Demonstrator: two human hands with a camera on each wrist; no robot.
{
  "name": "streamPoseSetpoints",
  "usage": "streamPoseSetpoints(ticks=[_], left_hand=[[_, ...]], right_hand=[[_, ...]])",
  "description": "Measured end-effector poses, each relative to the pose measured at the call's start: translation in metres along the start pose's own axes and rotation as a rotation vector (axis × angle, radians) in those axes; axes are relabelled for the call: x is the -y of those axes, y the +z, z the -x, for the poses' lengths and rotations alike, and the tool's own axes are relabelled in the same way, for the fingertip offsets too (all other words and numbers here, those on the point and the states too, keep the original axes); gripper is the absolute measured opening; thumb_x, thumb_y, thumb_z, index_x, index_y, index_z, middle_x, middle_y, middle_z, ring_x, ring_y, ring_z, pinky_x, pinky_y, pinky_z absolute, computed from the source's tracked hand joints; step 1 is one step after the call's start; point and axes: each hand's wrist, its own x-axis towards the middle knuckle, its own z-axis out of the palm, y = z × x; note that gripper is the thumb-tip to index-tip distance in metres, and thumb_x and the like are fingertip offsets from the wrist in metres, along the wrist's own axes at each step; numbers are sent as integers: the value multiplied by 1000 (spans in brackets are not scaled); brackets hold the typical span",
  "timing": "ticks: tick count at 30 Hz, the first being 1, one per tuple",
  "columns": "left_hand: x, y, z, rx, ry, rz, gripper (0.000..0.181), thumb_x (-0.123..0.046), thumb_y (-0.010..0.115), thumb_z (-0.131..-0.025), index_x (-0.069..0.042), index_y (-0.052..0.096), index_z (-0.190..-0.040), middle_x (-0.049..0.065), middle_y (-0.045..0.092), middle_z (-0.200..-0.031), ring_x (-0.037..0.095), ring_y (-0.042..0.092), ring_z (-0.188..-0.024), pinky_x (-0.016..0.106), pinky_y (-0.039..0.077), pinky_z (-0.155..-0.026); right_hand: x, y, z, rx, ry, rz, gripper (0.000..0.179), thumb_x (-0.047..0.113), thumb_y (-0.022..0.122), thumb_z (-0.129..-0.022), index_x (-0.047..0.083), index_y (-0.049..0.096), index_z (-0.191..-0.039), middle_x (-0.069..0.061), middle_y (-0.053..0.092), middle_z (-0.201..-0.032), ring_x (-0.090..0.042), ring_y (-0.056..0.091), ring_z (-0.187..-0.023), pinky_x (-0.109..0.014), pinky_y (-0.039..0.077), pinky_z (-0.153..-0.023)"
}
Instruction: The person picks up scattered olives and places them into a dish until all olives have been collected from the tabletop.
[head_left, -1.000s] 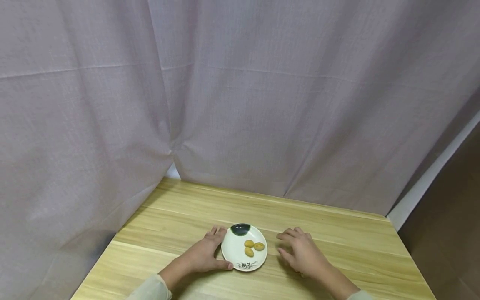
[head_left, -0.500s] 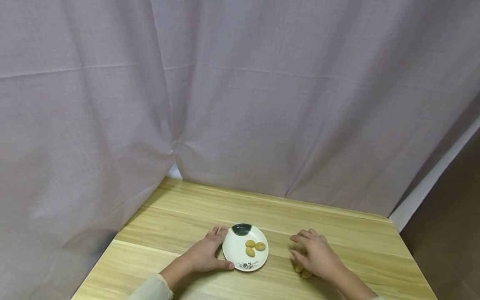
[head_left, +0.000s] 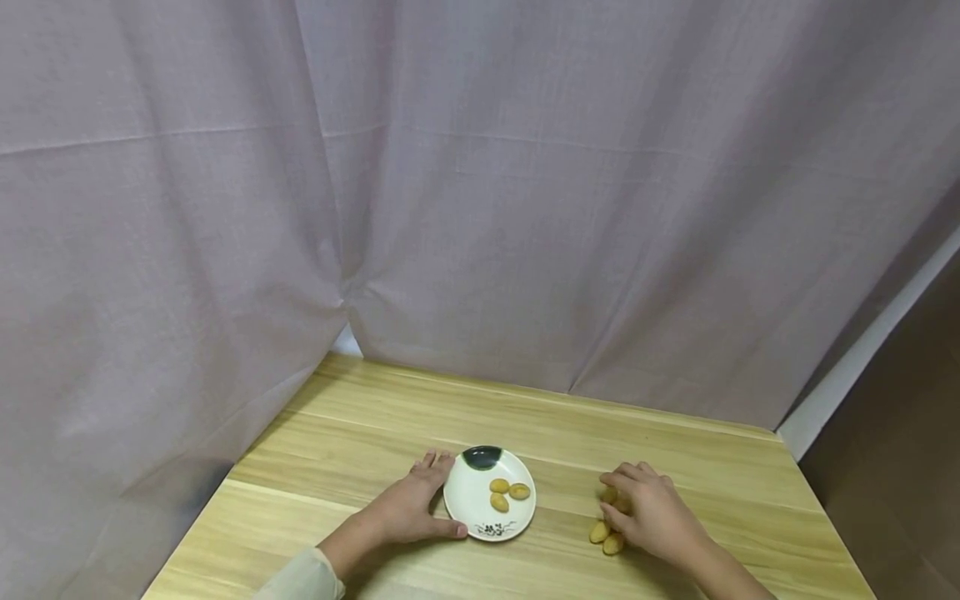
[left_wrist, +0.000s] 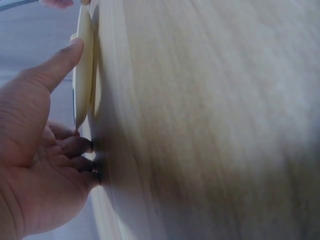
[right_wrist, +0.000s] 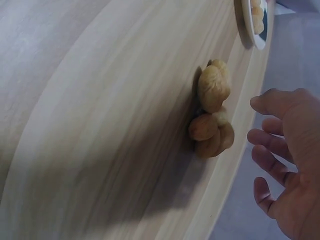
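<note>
My left hand (head_left: 408,508) grips the left edge of a small round white plate (head_left: 467,500), thumb on the near rim and fingers around the far side. The plate has a dark green patch and a floral sprig. On it lie 3 yellow-brown oval pieces (head_left: 499,502), like dried fruit, one with a hollow. To the right, my right hand (head_left: 652,517) hovers beside a cluster of similar oval pieces (head_left: 599,532), partly hidden under it in the head view. The right wrist view shows those wrinkled pieces (right_wrist: 214,89) apart from the fingers, which are loosely bent and hold nothing.
The wooden table (head_left: 375,408) reaches back to a grey-lilac curtain (head_left: 480,250) behind and at the left. A dark brown surface (head_left: 892,450) stands beyond the right edge of the table.
My right hand has moved right, away from the plate, uncovering more of the oval pieces on the table. The left hand and plate have stayed in place.
</note>
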Motion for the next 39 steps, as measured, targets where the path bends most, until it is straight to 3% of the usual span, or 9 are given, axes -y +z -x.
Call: streamPoseSetpoints(ticks=[7,24,31,39], left_hand=[[0,-1,1,-6,0,2,123,-65,87,-88,-3,26,-175,21,23,-183,47,17,-171,69,25,-136],[2,1,0,-11,2,2,123,-67,86,-87,-4,27,-175,20,23,-183,46,16,-172,68,25,-136],[0,0,1,-6,0,1,124,-66,86,-87,-3,26,-175,20,22,-183,46,16,-172,68,24,-136],[0,1,0,-2,-6,-6,123,-67,85,-88,-5,25,-175,19,22,-184,45,16,-173,67,24,-137]], right_hand=[[-9,0,4,37,37,-17,40,21,95,-86,9,82,-122,0,79,-115,-21,69,-104,-46,59,-77],[-19,10,9,65,78,26,25,19,92,-89,15,82,-112,4,78,-103,-12,62,-91,-38,51,-70],[-19,10,8,100,116,-13,18,20,92,-89,25,78,-100,15,72,-90,-5,52,-83,-34,44,-71],[-18,13,6,106,116,-19,18,20,93,-89,26,78,-98,16,74,-91,-3,51,-81,-34,43,-71]])
